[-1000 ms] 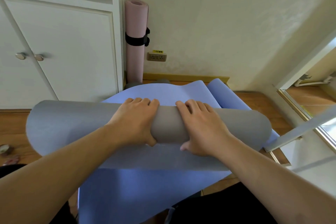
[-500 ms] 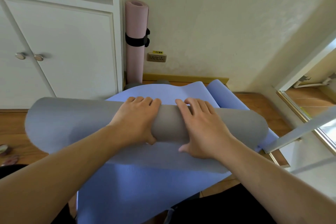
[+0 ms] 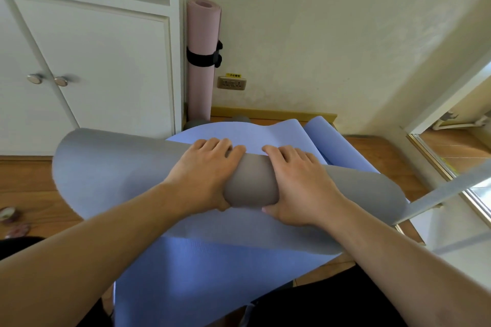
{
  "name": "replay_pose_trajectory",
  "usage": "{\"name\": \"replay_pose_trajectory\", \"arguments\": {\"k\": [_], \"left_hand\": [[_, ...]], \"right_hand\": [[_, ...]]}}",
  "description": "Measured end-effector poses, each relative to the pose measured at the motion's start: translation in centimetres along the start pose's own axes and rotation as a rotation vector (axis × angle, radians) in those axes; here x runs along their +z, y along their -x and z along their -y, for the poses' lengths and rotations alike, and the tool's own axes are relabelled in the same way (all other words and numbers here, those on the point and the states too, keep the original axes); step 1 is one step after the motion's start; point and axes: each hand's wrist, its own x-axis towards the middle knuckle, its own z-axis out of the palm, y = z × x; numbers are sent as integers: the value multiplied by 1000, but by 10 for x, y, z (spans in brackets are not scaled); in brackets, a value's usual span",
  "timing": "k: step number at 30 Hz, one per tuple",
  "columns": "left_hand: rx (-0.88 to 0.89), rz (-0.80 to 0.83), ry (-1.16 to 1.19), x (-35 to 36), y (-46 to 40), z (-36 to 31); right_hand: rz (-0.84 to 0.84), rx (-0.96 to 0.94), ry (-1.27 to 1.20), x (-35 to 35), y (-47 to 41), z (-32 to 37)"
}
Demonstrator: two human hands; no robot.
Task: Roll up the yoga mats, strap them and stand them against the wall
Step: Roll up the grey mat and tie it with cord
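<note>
— Looking at the largest thing first, we see the long soft foam mat, blue on one face and grey on the other (image 3: 186, 273), lying on the wooden floor (image 3: 29, 178) and reaching toward the cream wall (image 3: 332, 34).

— Yes, and its near part is already a thick grey roll (image 3: 111, 167) lying across it. We think it is light but springy, so it may open again if we let go.

— So we hold it in the middle and press down. Our left hand (image 3: 204, 175) and our right hand (image 3: 297, 188) lie flat on the roll, fingers spread and curved over it, thumbs tucked under the near side.

— The rolled pink foam mat (image 3: 203, 34) stands against the wall beside the white cabinet (image 3: 101, 74), with a black strap (image 3: 202, 57) around it.
</note>
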Motion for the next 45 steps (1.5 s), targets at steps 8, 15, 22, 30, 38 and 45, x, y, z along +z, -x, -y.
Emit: {"name": "replay_pose_trajectory", "arguments": {"k": [8,15,22,30,38,45], "left_hand": [[-95,131,245,-13,1,7],[-11,89,-17,-4,7,5],[-41,81,20,-5,2,3],[-41,123,158,-10,7,8],[-6,52,15,1,5,-4],[-47,98,89,-10,2,6]], "right_hand": [[-49,-38,197,1,-6,3],[6,19,26,-3,-5,0],[4,-40,67,-1,3,1],[-31,-36,116,2,-6,3],[120,30,-112,-8,-2,-2],[57,-35,109,-1,1,6]]}}
